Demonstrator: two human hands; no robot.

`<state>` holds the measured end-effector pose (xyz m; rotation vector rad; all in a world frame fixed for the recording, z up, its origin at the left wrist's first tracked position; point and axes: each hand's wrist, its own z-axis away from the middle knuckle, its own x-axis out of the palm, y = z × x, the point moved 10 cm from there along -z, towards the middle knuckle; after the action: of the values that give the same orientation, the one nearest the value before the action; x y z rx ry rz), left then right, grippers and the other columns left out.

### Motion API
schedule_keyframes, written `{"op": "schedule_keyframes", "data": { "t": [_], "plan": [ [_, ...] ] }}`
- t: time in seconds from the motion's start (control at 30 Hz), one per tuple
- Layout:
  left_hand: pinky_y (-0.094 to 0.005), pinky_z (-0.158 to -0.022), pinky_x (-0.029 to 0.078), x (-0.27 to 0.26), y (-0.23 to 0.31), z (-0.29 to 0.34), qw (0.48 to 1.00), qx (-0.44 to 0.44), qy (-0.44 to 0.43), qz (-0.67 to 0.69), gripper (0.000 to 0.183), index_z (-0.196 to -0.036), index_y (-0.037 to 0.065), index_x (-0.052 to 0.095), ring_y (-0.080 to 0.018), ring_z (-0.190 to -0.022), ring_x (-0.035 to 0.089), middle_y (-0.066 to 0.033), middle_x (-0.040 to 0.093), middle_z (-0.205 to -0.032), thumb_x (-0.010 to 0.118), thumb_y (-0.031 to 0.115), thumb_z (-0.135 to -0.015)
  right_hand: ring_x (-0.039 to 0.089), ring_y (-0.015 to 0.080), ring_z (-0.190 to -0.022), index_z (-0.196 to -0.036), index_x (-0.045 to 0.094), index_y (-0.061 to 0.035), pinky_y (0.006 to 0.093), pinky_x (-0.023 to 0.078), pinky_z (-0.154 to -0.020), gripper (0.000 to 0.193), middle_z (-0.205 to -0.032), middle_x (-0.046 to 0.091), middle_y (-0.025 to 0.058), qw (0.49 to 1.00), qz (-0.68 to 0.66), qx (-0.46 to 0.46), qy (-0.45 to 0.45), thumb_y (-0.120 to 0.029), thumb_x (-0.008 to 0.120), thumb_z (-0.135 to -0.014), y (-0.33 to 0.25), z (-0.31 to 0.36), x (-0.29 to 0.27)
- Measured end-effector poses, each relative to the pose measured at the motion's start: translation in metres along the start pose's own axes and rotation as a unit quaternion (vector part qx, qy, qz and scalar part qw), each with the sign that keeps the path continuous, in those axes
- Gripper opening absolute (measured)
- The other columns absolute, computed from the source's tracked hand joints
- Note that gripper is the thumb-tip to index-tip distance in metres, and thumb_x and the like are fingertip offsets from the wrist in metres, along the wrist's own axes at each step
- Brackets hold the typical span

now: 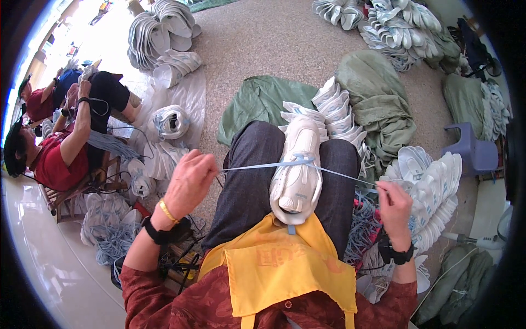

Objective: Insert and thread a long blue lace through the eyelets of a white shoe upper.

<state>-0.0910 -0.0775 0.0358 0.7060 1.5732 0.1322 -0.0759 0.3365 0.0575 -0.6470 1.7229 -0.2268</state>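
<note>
A white shoe [296, 192] rests between my thighs, its toe pointing away from me. A light blue shoelace [246, 166] crosses over its upper and is drawn out to both sides. My left hand [190, 180] is closed on one end, out to the left of the shoe. On the other side, my right hand [393, 205] pinches the opposite end, a little lower. Both lengths of lace look taut. A small blue tab hangs at the shoe's heel, over my yellow apron [290, 274].
White shoe uppers [433, 192] are stacked at my right, beside bundled blue laces [364, 230]. More laces [118, 241] lie at my left. Green sacks [378, 98] and further uppers stand ahead. A purple stool [472, 151] is at far right. Two people [60, 148] sit working at left.
</note>
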Motion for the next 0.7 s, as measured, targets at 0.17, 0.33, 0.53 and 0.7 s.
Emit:
{"op": "schedule_keyframes", "data": {
  "t": [0.17, 0.33, 0.53, 0.7],
  "plan": [
    [-0.0435, -0.076, 0.048, -0.038, -0.036, 0.027, 0.998, -0.056, 0.017, -0.033, 0.011, -0.086, 0.002, 0.056, -0.0348, -0.085, 0.058, -0.0131, 0.060, -0.081, 0.066, 0.000, -0.083, 0.067, 0.0281, -0.073, -0.107, 0.074, 0.0002, 0.0362, 0.052, -0.068, 0.017, -0.093, 0.072, 0.0165, 0.995, 0.070, 0.047, 0.061, 0.001, 0.066, -0.093, 0.073, 0.041, -0.055],
    [-0.0391, -0.068, 0.048, -0.081, -0.094, 0.063, 0.986, -0.131, 0.071, -0.072, 0.012, -0.085, -0.001, 0.056, -0.0299, -0.073, 0.059, -0.0128, 0.059, -0.075, 0.068, -0.003, -0.083, 0.066, 0.0200, -0.075, -0.110, 0.073, 0.0016, 0.0322, 0.052, -0.066, 0.018, -0.093, 0.072, 0.0135, 0.975, 0.079, 0.196, 0.069, -0.001, 0.063, -0.096, 0.172, 0.096, -0.106],
    [-0.0338, -0.061, 0.049, -0.137, -0.166, 0.113, 0.966, -0.220, 0.105, -0.085, 0.014, -0.088, -0.003, 0.055, -0.0207, -0.064, 0.063, -0.0135, 0.062, -0.071, 0.068, -0.005, -0.085, 0.058, 0.0121, -0.065, -0.120, 0.073, -0.0012, 0.0258, 0.048, -0.060, 0.024, -0.091, 0.070, 0.0069, 0.959, 0.076, 0.253, 0.104, -0.002, 0.059, -0.100, 0.247, 0.142, -0.161],
    [-0.0376, -0.062, 0.049, -0.150, -0.159, 0.116, 0.966, -0.189, 0.095, -0.147, 0.018, -0.088, -0.002, 0.051, -0.0293, -0.066, 0.062, -0.0149, 0.059, -0.073, 0.066, -0.008, -0.081, 0.054, 0.0076, -0.062, -0.126, 0.073, -0.0052, 0.0242, 0.045, -0.055, 0.029, -0.091, 0.069, 0.0039, 0.937, 0.054, 0.324, 0.120, -0.004, 0.056, -0.103, 0.310, 0.185, -0.199]
  ]
}}
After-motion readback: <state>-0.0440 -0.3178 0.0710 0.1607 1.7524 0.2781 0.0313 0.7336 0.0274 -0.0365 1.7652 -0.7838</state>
